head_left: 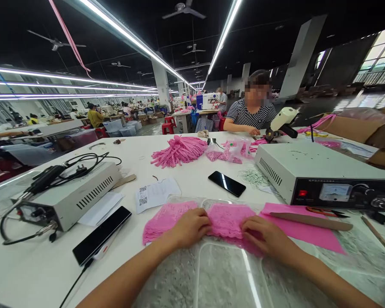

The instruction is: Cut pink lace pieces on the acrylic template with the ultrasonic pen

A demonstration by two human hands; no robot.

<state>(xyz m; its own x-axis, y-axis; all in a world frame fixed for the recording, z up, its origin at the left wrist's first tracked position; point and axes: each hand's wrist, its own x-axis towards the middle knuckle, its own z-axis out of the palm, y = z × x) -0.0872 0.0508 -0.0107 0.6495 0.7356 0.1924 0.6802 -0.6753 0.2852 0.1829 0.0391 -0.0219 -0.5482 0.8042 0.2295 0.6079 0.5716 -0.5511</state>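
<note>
A stack of pink lace fabric pieces lies in front of me on a clear plastic sheet or lid, with my hands at its two sides. My left hand has its fingers curled against the left edge of this stack. A second pink stack sits just left of that hand, its layered edges fanned out. My right hand pinches the near right corner, fingers bent over the lace. Beyond the right wrist a flat pink sheet is spread, with a long brown strip across it.
Grey boxes with cables and a meter flank the table. Phones, a larger dark device, a printed paper, scissors and a pink strap heap lie around. A co-worker sits opposite.
</note>
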